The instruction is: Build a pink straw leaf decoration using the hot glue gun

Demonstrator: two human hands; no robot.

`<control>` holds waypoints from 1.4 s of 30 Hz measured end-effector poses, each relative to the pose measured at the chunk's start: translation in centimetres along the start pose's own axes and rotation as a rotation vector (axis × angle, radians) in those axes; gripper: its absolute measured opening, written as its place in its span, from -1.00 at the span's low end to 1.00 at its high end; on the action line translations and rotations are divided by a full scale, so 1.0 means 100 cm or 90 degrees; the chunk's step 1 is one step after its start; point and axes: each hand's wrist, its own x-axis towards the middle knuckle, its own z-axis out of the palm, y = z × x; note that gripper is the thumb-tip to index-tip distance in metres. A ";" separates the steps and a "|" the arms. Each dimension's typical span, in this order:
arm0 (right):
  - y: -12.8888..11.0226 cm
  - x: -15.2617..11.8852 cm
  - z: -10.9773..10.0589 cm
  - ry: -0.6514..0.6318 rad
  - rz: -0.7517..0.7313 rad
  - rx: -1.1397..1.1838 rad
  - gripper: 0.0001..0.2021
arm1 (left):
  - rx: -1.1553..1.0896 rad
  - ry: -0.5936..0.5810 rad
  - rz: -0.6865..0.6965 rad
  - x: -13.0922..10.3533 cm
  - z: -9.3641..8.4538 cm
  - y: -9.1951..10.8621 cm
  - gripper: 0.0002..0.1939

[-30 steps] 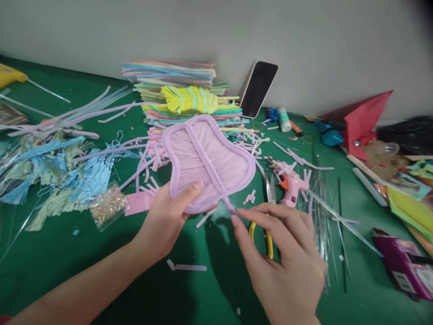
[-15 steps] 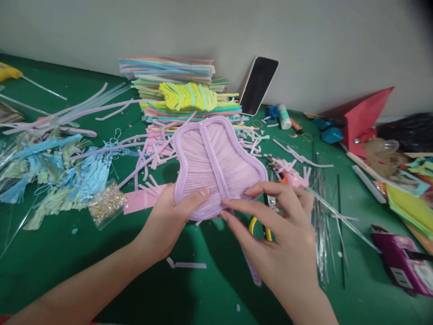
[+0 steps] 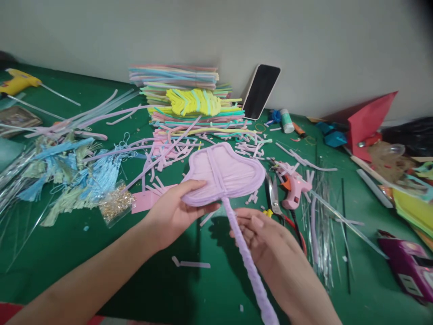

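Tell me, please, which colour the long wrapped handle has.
The handle is light purple, best seen in the head view.

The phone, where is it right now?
In the head view's upper part, right of centre, the phone leans against the wall, beside the colourful stick bundles.

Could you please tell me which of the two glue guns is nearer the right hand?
The pink glue gun, beside the scissors just beyond the right hand; the yellow glue gun lies at the picture's far left.

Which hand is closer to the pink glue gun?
Right. The right hand is left of the pink glue gun, on its near side; the left hand is farther left, holding the lilac fan-shaped piece.
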 end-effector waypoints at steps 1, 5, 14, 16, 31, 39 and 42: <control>0.002 0.003 0.002 -0.031 0.034 0.057 -0.71 | -0.021 -0.002 -0.013 0.001 0.000 -0.001 -0.83; 0.006 0.012 0.022 -0.009 -0.016 0.120 -0.80 | -0.040 -0.085 -0.045 0.003 0.000 -0.006 -0.84; 0.019 0.017 0.041 0.008 -0.059 0.201 -0.92 | 0.014 -0.156 -0.033 -0.002 -0.003 -0.009 -0.85; 0.020 0.017 0.040 0.004 -0.064 0.212 -0.94 | 0.023 -0.151 -0.030 -0.002 -0.003 -0.009 -0.86; 0.012 0.016 0.045 0.018 -0.069 0.263 -0.88 | 0.095 -0.166 0.029 -0.009 0.000 -0.009 -0.82; 0.019 0.015 0.051 0.033 -0.110 0.271 -0.89 | 0.108 -0.164 0.083 -0.008 0.002 -0.012 -0.88; 0.023 0.015 0.054 0.049 -0.115 0.266 -0.92 | 0.121 -0.157 0.092 -0.006 0.001 -0.013 -0.86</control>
